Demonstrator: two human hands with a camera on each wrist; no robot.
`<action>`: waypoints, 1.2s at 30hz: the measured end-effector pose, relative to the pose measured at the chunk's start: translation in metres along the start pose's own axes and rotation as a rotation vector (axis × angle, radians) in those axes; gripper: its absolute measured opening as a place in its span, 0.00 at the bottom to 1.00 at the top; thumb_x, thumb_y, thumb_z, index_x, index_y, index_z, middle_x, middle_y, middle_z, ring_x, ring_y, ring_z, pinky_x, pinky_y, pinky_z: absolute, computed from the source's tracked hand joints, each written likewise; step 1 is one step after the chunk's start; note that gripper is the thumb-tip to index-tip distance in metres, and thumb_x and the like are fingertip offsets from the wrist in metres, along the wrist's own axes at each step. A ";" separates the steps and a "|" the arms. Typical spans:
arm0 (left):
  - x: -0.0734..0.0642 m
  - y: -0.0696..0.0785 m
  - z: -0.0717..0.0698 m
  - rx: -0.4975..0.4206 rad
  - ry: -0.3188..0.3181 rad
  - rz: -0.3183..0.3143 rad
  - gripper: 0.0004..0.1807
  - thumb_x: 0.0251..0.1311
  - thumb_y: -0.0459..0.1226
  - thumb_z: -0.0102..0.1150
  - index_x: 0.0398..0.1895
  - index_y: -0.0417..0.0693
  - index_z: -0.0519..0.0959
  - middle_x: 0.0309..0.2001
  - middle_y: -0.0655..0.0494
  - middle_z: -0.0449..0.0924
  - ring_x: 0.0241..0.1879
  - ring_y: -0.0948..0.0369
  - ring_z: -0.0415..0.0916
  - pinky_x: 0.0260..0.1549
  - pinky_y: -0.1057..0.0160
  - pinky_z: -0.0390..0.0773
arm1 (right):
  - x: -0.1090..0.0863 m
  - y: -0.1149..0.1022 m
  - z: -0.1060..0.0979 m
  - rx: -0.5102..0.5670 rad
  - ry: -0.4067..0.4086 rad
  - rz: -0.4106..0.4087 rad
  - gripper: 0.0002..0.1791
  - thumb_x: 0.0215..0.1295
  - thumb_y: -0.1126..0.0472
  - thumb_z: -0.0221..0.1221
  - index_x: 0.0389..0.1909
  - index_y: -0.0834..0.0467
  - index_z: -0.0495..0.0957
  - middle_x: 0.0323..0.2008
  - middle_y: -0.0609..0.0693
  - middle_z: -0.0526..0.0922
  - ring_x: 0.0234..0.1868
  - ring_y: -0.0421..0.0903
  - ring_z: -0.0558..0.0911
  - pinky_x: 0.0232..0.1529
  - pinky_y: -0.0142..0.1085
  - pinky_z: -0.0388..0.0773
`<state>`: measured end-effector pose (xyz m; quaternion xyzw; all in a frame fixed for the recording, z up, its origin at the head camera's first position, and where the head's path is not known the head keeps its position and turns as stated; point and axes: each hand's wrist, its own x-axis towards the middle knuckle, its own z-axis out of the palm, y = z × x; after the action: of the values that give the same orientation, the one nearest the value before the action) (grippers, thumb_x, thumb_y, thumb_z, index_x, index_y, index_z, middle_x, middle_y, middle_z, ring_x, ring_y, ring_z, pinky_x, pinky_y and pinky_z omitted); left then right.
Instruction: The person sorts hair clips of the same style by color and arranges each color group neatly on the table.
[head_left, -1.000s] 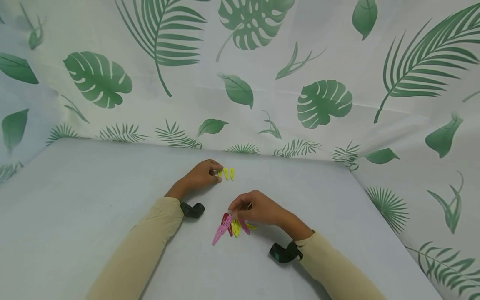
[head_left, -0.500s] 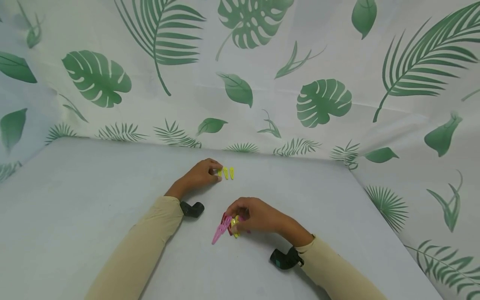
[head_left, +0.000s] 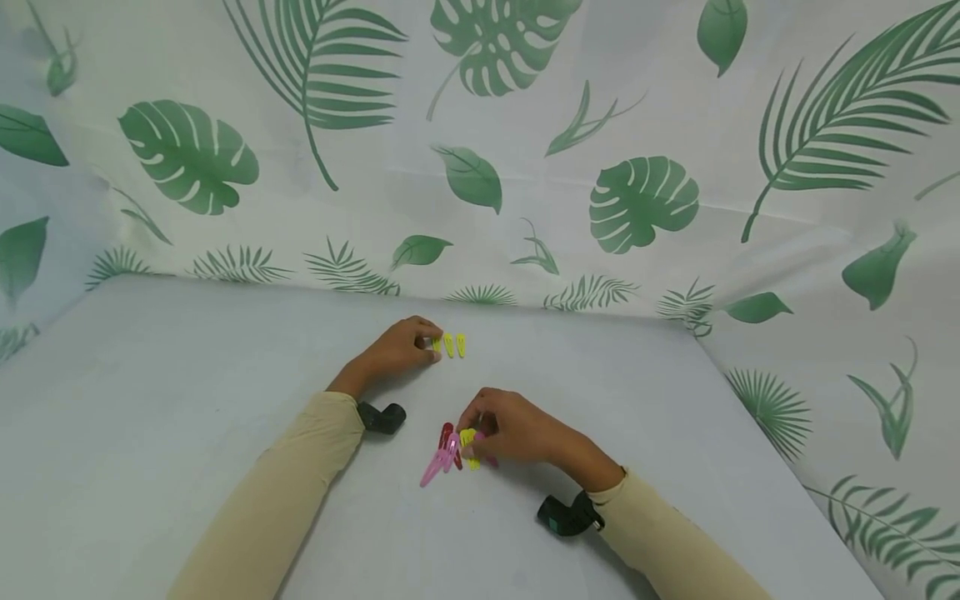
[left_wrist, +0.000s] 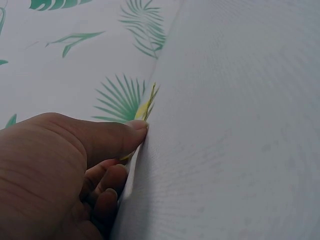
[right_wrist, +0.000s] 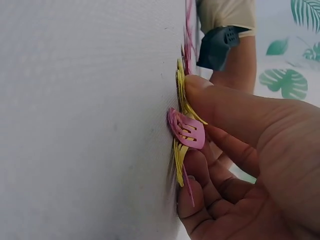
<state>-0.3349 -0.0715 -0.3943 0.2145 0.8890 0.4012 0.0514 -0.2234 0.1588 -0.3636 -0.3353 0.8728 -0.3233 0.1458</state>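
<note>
My left hand (head_left: 399,347) reaches to the far part of the table, its thumb and index finger at the two ends of a yellow snap hair clip (left_wrist: 143,107). Two more yellow clips (head_left: 455,345) stand in a row just right of it. Nearer to me, my right hand (head_left: 517,427) is over a small pile of clips, its thumb and fingertips pinching a yellow hair clip (right_wrist: 181,92). A pink clip (right_wrist: 190,131) with slots lies by those fingers. Left in the pile are pink clips (head_left: 432,468) and a red clip (head_left: 445,435); the hand partly hides the rest.
A white cloth covers the table (head_left: 225,433). Behind it hangs a white curtain (head_left: 352,208) printed with green leaves. Both wrists wear black cameras, the left wrist camera (head_left: 382,418) and the right wrist camera (head_left: 566,515), close over the cloth.
The fingers of my right hand have shifted from the pink clip at the top of the pile onto the yellow clips, and the pink clips have shifted slightly. My left hand has stayed put.
</note>
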 end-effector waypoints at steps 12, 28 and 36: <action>-0.003 0.000 0.001 -0.008 -0.003 -0.025 0.26 0.63 0.36 0.62 0.64 0.39 0.73 0.62 0.46 0.70 0.53 0.52 0.70 0.53 0.52 0.69 | 0.005 0.005 0.000 0.075 0.017 0.030 0.07 0.61 0.67 0.65 0.39 0.56 0.79 0.30 0.43 0.79 0.32 0.41 0.76 0.34 0.35 0.75; -0.001 0.004 0.001 -0.006 -0.003 -0.038 0.25 0.63 0.36 0.62 0.64 0.39 0.74 0.61 0.46 0.70 0.52 0.52 0.70 0.52 0.53 0.70 | 0.006 0.013 -0.007 0.218 0.097 0.084 0.07 0.65 0.69 0.59 0.42 0.61 0.78 0.33 0.48 0.82 0.31 0.45 0.80 0.34 0.36 0.76; -0.001 0.005 0.000 0.004 -0.001 -0.030 0.25 0.63 0.36 0.61 0.64 0.39 0.73 0.62 0.45 0.69 0.52 0.52 0.70 0.52 0.53 0.70 | 0.009 0.020 -0.013 0.292 0.129 0.074 0.06 0.65 0.72 0.58 0.42 0.65 0.78 0.32 0.52 0.83 0.29 0.48 0.82 0.35 0.39 0.80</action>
<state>-0.3322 -0.0688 -0.3905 0.2012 0.8929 0.3986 0.0573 -0.2462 0.1700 -0.3679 -0.2567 0.8358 -0.4622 0.1483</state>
